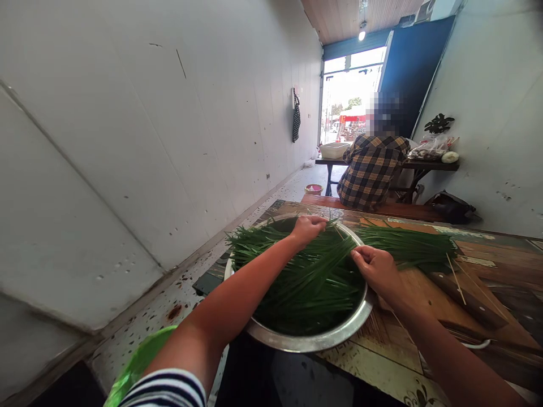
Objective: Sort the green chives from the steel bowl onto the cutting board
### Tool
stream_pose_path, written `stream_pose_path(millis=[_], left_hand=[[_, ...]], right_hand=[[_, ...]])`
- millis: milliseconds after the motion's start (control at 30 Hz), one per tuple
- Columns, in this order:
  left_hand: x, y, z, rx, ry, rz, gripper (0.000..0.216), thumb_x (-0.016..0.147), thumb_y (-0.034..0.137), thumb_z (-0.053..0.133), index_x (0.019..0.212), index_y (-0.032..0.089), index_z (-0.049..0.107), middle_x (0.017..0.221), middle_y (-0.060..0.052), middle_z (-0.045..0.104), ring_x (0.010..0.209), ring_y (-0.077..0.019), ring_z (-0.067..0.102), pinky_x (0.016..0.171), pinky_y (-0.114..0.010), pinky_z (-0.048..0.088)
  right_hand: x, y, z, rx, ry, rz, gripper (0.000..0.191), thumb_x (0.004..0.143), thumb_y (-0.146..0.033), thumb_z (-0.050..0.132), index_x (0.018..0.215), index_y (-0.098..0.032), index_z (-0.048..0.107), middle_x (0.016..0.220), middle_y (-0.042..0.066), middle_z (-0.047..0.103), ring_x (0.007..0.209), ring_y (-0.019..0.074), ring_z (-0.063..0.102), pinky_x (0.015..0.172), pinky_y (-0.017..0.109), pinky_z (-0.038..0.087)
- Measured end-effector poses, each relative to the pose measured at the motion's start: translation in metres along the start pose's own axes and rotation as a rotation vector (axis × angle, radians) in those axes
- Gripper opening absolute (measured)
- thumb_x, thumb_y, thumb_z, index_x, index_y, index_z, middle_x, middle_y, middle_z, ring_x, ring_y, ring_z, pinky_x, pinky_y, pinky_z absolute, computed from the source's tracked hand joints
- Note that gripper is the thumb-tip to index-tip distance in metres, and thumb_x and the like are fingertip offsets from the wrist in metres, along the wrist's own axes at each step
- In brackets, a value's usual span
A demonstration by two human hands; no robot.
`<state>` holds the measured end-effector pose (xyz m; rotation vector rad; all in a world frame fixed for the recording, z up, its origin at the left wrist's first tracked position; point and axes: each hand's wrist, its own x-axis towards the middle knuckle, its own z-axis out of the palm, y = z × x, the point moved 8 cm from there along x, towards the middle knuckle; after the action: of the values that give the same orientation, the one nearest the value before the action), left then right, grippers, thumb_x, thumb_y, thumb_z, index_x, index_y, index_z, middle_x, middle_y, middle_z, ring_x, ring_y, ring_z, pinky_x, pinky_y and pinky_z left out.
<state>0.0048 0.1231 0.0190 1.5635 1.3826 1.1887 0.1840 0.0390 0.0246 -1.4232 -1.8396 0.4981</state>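
A wide metal basin point(314, 340) sits on the wooden table point(424, 305), filled with long green chive leaves point(305, 282). My left hand point(307, 228) reaches over the far side of the basin, fingers curled down onto the leaves. My right hand point(375, 265) is at the basin's right rim, closed in a pinch on the ends of a few leaves. A flat bundle of chives point(407, 246) lies on the table right of the basin, just beyond my right hand.
A thin bamboo skewer point(456, 278) and a dark knife-like handle point(470, 299) lie on the table at right. A person in a plaid shirt point(372, 169) sits on a bench ahead, back turned. White wall runs along the left; a green bag point(136, 362) is near my left elbow.
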Motion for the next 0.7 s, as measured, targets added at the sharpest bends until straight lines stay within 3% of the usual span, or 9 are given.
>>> stream_pose_path(millis=[700], left_hand=[[-0.0002,0.0017,0.0021,0.026,-0.031,0.030,0.027,0.074,0.020,0.058,0.094,0.010,0.073,0.067,-0.003,0.067,0.058,-0.0085,0.052,0.059,-0.019,0.042]], right_hand=[[0.0005,0.0000,-0.0001,-0.026,-0.004,-0.006,0.032,0.077,-0.040,0.045,0.069,-0.018,0.067,0.058,0.001,0.065,0.054,0.0136,0.056,0.049,0.023,0.034]])
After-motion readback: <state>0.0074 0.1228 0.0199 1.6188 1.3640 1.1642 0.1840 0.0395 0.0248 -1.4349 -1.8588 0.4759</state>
